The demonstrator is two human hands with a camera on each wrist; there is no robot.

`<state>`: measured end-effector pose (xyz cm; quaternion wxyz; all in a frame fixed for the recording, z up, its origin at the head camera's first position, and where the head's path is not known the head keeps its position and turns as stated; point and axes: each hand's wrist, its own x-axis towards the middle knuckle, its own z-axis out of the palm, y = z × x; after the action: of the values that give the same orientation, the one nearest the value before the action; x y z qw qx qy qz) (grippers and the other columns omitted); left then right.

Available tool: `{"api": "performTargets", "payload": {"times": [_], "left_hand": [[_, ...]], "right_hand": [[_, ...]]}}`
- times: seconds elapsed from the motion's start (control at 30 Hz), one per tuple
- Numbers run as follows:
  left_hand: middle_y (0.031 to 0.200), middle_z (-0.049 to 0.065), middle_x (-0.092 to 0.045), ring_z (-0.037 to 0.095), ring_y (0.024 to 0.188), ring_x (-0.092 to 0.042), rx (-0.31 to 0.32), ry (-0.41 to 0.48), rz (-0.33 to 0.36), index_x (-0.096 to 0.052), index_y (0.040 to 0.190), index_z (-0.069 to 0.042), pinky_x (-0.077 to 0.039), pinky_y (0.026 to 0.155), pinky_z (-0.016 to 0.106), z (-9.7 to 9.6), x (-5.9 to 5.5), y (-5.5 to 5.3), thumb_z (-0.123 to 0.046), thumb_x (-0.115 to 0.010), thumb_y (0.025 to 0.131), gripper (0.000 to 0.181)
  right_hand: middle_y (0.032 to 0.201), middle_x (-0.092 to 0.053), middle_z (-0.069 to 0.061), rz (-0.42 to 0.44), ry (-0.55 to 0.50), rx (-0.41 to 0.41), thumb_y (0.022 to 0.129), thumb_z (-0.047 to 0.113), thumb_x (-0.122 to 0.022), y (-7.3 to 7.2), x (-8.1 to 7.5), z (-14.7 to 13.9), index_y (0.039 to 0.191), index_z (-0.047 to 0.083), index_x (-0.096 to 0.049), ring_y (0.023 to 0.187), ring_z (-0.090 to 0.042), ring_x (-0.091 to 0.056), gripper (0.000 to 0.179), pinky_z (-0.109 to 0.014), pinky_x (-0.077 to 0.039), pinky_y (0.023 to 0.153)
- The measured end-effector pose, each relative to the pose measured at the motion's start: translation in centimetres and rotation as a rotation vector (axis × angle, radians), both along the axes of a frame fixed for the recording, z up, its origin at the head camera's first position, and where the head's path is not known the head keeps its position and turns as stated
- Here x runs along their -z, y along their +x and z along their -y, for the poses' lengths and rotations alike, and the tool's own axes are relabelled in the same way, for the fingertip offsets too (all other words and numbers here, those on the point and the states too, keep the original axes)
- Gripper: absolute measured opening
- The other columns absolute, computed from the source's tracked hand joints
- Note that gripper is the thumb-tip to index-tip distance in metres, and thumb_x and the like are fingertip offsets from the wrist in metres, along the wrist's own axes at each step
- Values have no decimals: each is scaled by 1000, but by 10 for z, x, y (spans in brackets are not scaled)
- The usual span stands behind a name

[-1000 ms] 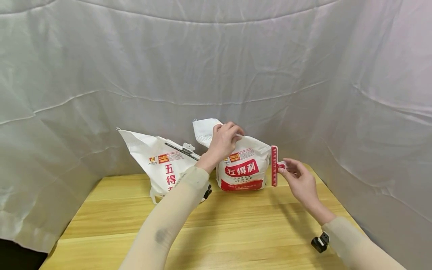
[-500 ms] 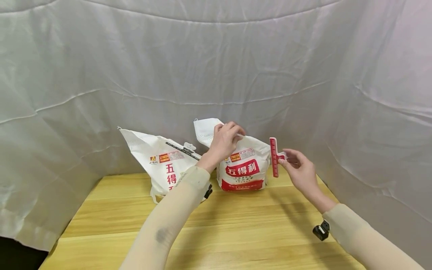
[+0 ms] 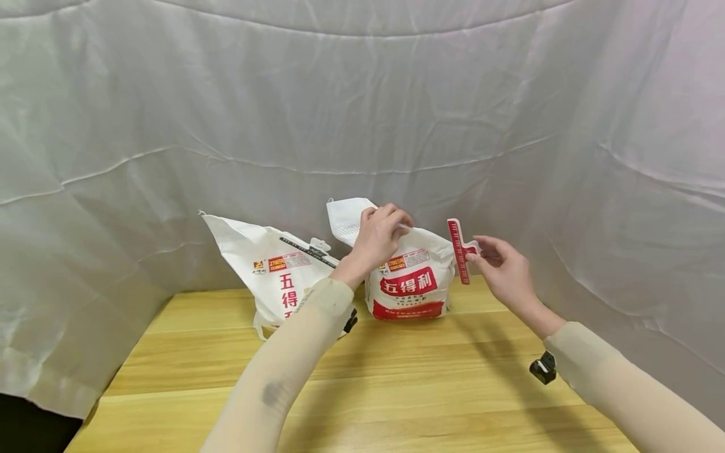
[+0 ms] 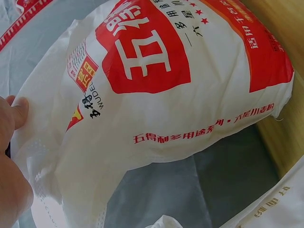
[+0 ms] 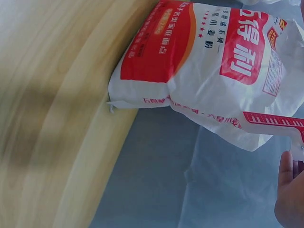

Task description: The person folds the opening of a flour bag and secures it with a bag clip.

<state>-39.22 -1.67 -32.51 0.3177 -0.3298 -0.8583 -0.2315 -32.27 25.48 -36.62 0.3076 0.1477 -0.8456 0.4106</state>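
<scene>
A white flour bag with red print [image 3: 409,296] stands on the table at the back. My left hand [image 3: 378,236] pinches its folded top edge; the thumb shows at the left side of the left wrist view, against the white plastic. To the right of this bag, my right hand [image 3: 506,270] holds a red and white bag clip [image 3: 459,253] by its handle, raised above the table. The clip's long bar is tilted, its upper end leaning left, beside the bag's upper right corner. In the right wrist view the clip [image 5: 275,119] overlaps the bag's top part.
Left of it stands a second flour bag [image 3: 243,251], its top pinched by a black and white clip [image 3: 308,251]. My left forearm crosses in front of this bag. Behind both hangs a grey cloth [image 3: 453,113]. The wooden table [image 3: 408,384] extends toward me.
My right hand has risen a little with the clip, moving it up and slightly left while the bar tilted. The left hand keeps its hold on the bag's top.
</scene>
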Motion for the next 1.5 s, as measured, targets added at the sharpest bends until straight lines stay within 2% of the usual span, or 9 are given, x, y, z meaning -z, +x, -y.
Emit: {"api": "performTargets", "payload": {"times": [0.13, 0.2, 0.4, 0.5, 0.87, 1.13, 1.5], "left_hand": [[106, 0, -69, 20, 107, -63, -3, 1, -6, -73, 106, -16, -35, 108, 47, 0, 0, 0, -11, -73, 96, 11], [106, 0, -69, 20, 106, -63, -4, 2, -7, -73, 105, -16, -35, 108, 47, 0, 0, 1, -11, -73, 96, 11], [105, -1, -69, 20, 107, -63, -15, -1, -2, -73, 105, -17, -35, 108, 47, 0, 0, 1, -11, -74, 96, 11], [105, -1, -68, 20, 107, -63, -18, -5, 2, -74, 105, -17, -35, 108, 47, 0, 1, 1, -12, -73, 96, 11], [105, -1, -68, 20, 107, -64, -17, -11, -3, -73, 105, -17, -36, 107, 47, -1, 1, 2, -12, -74, 96, 10], [105, 0, -68, 20, 107, -64, -9, 5, -7, -74, 106, -16, -36, 107, 47, 1, -1, 2, -12, -73, 97, 10], [102, 0, -68, 21, 103, -63, -26, 32, -51, -74, 104, -16, -38, 106, 45, 1, 1, 1, -20, -74, 97, 8]], "right_hand": [[113, -72, -19, -18, 36, -11, 95, 11, -76, -3, -8, 2, 129, -2, -67, 92, 10, -56, 37, -3, -46, 80], [112, -72, -18, -21, 48, -18, 95, 10, -76, -4, -11, 4, 128, -2, -68, 93, 5, -59, 36, -3, -46, 80], [113, -70, -19, -8, 62, -44, 94, 6, -76, -11, -20, 8, 128, -3, -68, 101, -25, -67, 36, -3, -46, 83], [114, -69, -19, -3, 70, -49, 94, 4, -76, -16, -24, 7, 127, -3, -68, 103, -32, -69, 34, -3, -46, 83], [111, -71, -18, 10, 134, -60, 92, 7, -79, -29, -41, 9, 124, 0, -71, 95, -36, -73, 34, -1, -45, 74], [114, -73, -19, 28, 160, -86, 90, 8, -81, -35, -57, 12, 121, 0, -72, 94, -36, -72, 32, -5, -47, 73], [111, -75, -20, 32, 184, -152, 86, 3, -84, -45, -65, 14, 109, -2, -74, 91, -36, -74, 26, -4, -49, 71]]}}
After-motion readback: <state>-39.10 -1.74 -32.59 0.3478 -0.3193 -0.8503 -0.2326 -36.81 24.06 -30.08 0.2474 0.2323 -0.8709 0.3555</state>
